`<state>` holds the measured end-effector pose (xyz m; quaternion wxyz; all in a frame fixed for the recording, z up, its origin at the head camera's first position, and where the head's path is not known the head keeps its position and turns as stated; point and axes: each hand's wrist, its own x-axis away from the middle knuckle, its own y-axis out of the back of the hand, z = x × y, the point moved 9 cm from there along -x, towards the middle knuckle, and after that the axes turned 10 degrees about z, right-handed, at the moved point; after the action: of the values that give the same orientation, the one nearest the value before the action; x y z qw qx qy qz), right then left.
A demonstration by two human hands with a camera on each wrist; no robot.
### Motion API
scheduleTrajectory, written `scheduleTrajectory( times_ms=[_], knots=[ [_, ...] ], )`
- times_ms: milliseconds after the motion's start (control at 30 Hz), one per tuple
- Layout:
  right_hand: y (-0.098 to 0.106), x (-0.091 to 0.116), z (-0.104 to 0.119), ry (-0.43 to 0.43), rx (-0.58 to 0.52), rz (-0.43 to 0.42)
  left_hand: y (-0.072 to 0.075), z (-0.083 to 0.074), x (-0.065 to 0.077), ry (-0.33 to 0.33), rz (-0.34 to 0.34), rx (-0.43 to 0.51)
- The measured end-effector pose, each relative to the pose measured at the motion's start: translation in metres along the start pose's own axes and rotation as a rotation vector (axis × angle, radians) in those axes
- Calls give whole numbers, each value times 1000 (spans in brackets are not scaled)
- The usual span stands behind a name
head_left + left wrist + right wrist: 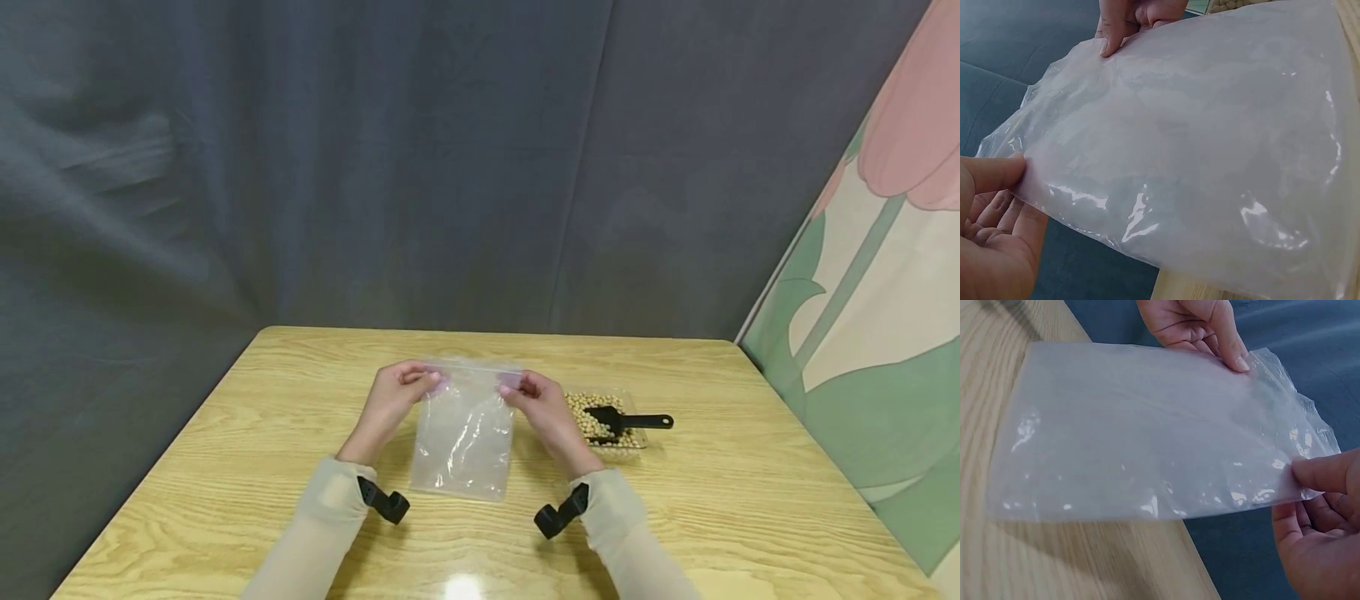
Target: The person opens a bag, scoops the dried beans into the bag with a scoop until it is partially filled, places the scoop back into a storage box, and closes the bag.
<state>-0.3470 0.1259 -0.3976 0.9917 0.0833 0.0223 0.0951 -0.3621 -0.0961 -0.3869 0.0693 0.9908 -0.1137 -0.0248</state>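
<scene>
A clear plastic zip bag [465,442] hangs between the two hands, its top edge held up and its lower edge close over the table. My left hand [395,400] pinches the upper left corner between thumb and fingers. At the upper right corner my right hand [543,408] does the same. Both thumbs lie on the near face of the bag, with the fingers behind it. In the left wrist view the bag [1179,137] looks flat, with shiny creases and nothing inside. The right wrist view shows the bag's [1135,437] mouth end crinkled near the right thumb.
Right of the right hand stands a clear plastic container [637,439] of pale yellow beans [581,406]. A black scoop [637,421] lies in it, handle out to the right. The wooden table [247,442] ends at a dark curtain [420,167] behind.
</scene>
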Motion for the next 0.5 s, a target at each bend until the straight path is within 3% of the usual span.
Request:
scheduleTrajectory(
  times_ms=[300,500],
  knots=[
    [3,5,6,-11,-8,53,-5,-11,1,-69,11,-14],
    [5,8,11,6,48,119,-6,-14,-1,-114,24,-46]
  ],
)
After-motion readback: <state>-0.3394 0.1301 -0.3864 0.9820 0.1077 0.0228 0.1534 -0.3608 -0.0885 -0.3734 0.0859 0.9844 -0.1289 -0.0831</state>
